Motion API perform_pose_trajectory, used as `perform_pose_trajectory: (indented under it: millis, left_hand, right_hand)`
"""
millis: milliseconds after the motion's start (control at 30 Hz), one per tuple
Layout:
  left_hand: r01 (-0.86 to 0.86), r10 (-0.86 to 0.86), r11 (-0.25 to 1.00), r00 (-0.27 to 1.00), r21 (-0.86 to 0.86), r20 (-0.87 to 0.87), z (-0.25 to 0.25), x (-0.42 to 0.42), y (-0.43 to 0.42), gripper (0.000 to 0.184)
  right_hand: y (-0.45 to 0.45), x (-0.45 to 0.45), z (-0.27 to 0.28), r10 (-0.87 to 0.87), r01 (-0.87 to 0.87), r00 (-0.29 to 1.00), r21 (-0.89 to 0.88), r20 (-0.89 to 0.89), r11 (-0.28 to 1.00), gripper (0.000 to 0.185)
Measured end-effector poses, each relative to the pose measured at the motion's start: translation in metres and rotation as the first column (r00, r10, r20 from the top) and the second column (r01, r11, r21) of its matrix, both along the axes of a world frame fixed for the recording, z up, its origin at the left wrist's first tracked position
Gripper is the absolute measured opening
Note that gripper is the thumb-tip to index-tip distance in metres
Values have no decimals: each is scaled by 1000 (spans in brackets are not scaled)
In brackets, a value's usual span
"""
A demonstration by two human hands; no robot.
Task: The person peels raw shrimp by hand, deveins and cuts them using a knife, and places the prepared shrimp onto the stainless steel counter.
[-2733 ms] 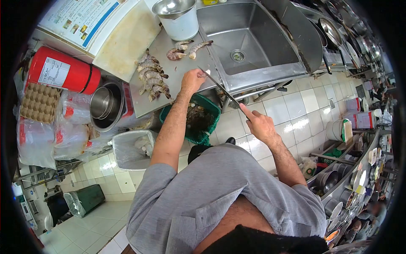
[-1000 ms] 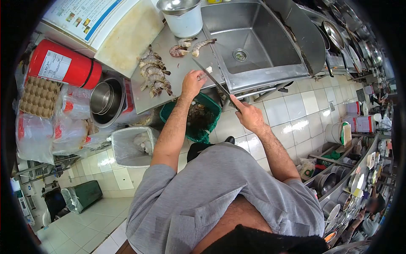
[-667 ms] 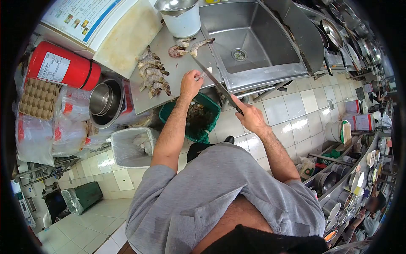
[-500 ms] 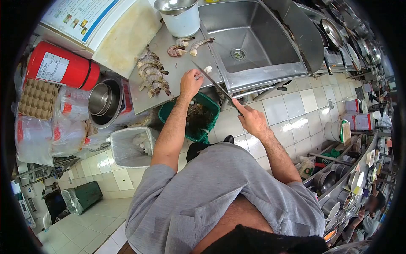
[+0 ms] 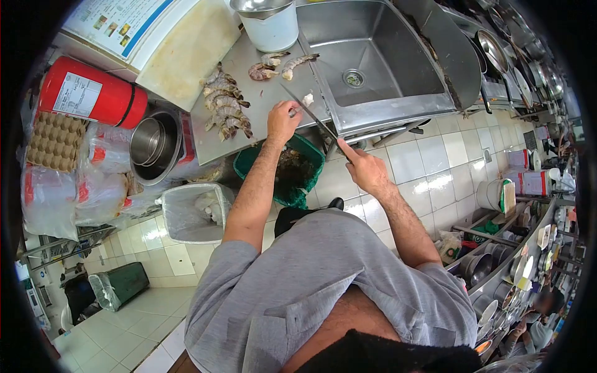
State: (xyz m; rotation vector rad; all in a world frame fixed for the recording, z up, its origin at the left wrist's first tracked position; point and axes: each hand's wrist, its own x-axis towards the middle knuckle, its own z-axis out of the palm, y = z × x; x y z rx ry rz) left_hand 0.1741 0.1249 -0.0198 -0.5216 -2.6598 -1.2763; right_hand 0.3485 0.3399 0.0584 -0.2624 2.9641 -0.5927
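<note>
My right hand [image 5: 368,169] is wrapped round the handle of a long knife [image 5: 318,122], its blade slanting up and left over the counter's edge. Close to the blade, my left hand [image 5: 283,120] has its fingers pinched together at the steel counter [image 5: 273,93]; a small thing between them is too small to name. A white piece [image 5: 308,99] lies just right of the blade. Several shrimp [image 5: 225,104] are lined up on the counter's left part. Further back lie a reddish shrimp [image 5: 262,72] and a paler one [image 5: 299,64], with another beside them.
A sink [image 5: 367,56] adjoins the counter on the right. A white bucket [image 5: 268,31] holds a metal bowl. Below stand a green-lined bin [image 5: 314,175] and a grey bin [image 5: 180,217]. A pale board [image 5: 186,59] leans behind the shrimp. Another person [image 5: 535,329] is at far right.
The knife has shifted left, and its blade now passes beside the white piece instead of over it. The row of shrimp and the others have stayed put on the counter.
</note>
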Motion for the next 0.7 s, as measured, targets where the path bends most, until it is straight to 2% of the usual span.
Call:
perform_pose_trajectory:
  millis: [67,233,333,400,633,700]
  left_hand:
    - [3,0,998,999,57,-44,-1,3,-1,20]
    - [-60,61,998,996,27,-63,-8,4,-3,23]
    - [-62,63,998,997,12,-52,-7,3,-1,22]
    - [-65,66,997,997,30,-30,-5,2,0,22]
    - [-62,64,998,997,32,-52,-4,3,-1,20]
    - [-57,58,998,997,24,-57,-4,4,1,20]
  right_hand:
    - [2,0,-1,0,-1,1000,-46,-11,999,68]
    - [6,5,2,-16,13,1000,-120,-22,993,68]
    - [9,13,10,3,-5,999,-54,-36,999,68]
    - [12,20,11,21,-22,999,11,24,1000,69]
    - [15,33,9,28,-31,999,60,44,998,71]
    - [5,19,-1,21,-21,1000,29,-10,999,70]
